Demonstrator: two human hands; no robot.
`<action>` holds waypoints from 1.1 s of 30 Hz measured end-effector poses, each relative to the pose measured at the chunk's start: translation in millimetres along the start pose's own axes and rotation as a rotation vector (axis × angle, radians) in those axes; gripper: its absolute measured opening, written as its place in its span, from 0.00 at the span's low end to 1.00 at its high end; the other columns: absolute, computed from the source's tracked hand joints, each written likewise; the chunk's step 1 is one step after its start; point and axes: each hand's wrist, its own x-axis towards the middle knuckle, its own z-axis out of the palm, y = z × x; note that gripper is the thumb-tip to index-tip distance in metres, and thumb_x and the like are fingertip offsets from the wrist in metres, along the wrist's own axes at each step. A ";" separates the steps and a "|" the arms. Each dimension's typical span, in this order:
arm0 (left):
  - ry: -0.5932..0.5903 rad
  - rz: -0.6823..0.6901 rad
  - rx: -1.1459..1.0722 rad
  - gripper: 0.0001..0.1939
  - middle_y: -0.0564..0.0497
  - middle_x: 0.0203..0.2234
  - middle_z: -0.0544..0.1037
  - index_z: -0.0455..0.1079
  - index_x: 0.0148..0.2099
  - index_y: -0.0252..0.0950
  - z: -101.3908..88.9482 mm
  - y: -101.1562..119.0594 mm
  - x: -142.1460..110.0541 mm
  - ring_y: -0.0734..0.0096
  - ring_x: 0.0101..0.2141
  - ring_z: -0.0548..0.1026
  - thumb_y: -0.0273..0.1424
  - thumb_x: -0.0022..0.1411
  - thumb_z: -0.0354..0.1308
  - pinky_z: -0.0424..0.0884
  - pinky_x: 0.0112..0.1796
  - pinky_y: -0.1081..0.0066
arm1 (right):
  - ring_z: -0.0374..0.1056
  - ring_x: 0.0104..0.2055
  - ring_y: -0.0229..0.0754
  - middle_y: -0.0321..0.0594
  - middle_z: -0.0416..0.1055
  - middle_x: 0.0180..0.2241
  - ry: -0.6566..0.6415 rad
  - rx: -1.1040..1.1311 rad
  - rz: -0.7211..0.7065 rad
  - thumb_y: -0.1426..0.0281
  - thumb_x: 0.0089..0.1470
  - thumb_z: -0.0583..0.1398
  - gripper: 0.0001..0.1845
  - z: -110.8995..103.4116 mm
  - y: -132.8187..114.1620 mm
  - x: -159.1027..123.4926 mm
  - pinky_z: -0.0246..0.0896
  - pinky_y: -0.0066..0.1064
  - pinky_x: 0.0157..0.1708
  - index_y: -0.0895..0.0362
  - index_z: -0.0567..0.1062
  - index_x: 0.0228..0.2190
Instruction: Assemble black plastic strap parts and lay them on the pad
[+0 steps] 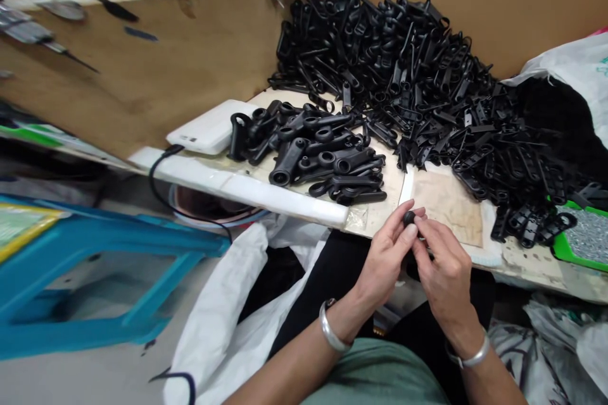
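My left hand (390,247) and my right hand (439,250) meet at the table's front edge, fingers closed around one small black plastic part (408,218). Only its rounded dark end shows between the fingertips; the rest is hidden. Behind my hands lies a big heap of black plastic pieces (380,44). To the left of them is a smaller pile of black arm-shaped parts with ringed ends (327,158). Flat slotted black pieces (517,171) spread to the right.
A green tray (563,247) of small metal bits stands at the right. Left of the piles is a white power bank (211,126) with a black cable. A cardboard wall (213,44) borders the table. Below left stands a blue stool (118,247); a white sack (228,310) hangs beside my legs.
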 end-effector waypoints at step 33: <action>-0.238 0.313 0.906 0.07 0.49 0.26 0.77 0.78 0.37 0.39 -1.5 11.2 -6.1 0.66 0.27 0.71 0.27 0.59 0.58 0.67 0.33 0.70 | 0.75 0.46 0.46 0.44 0.79 0.44 -0.256 0.882 0.524 0.59 0.58 0.61 0.16 -22.9 36.0 -0.1 0.71 0.39 0.47 0.52 0.76 0.45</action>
